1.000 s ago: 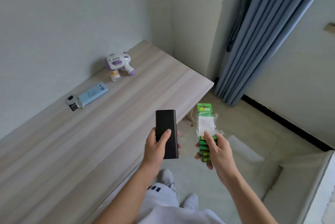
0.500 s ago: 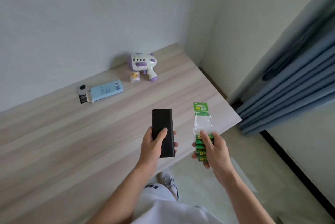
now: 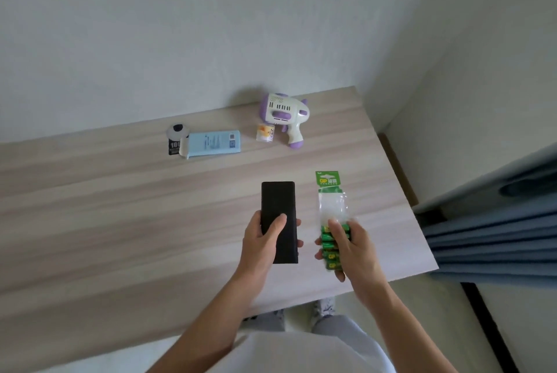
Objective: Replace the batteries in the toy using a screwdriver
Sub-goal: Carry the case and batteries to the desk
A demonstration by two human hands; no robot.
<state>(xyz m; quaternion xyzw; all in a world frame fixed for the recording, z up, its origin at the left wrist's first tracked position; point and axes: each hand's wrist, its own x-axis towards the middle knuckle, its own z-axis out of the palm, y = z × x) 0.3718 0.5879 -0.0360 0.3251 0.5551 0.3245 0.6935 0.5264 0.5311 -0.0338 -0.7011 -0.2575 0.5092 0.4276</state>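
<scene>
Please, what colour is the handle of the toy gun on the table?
The toy gun handle is white with a purple base, seen in the head view.

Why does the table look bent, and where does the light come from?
Head view: the wide-angle lens bows the edges of the table. Head view: the light is soft, probably from the right, since the toy throws a faint shadow leftward onto the wall. Head view: the clear plastic of the battery pack glints a little.

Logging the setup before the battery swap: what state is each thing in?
Toy: lying on its side on the table, untouched.
Bottle: next to toy; attached or not, unclear.
Blue box: lying flat, end flap seems open.
Black case: closed, gripped by left hand.
Battery pack: gripped by right hand, upper part empty.
</scene>
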